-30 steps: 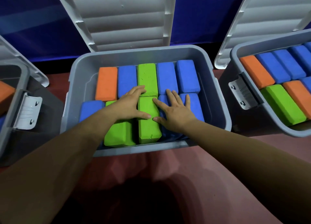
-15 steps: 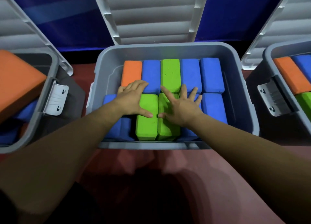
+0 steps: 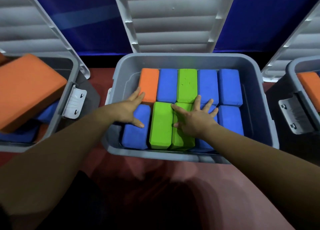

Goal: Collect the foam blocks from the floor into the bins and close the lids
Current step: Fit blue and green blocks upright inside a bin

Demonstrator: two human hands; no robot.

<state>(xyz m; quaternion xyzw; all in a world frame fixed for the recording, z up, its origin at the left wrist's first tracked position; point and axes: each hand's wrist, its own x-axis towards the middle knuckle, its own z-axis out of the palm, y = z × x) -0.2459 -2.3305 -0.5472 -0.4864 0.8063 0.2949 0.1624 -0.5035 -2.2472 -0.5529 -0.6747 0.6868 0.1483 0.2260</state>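
The middle grey bin (image 3: pixel 259 98) holds two rows of foam blocks, its white lid (image 3: pixel 173 18) standing open behind it. My left hand (image 3: pixel 129 109) lies flat on the front-left blue block (image 3: pixel 136 136), fingertips reaching the orange block (image 3: pixel 149 86) in the back row. My right hand (image 3: pixel 194 116) presses with spread fingers on the right green block (image 3: pixel 181 138) and the blue block beside it. A second green block (image 3: pixel 161 126) lies between my hands. Neither hand grips anything.
A left bin (image 3: pixel 69 84) holds a large tilted orange block (image 3: pixel 27 89) sticking up over blue ones, lid open. A right bin (image 3: pixel 294 70) with an orange block (image 3: pixel 310 84) sits at the frame edge, lid open. Red floor (image 3: pixel 173 178) lies in front.
My left hand slid left off the green block onto the front-left blue block and the orange one. My right hand stays pressing on the right green and blue blocks. The view shifted left.
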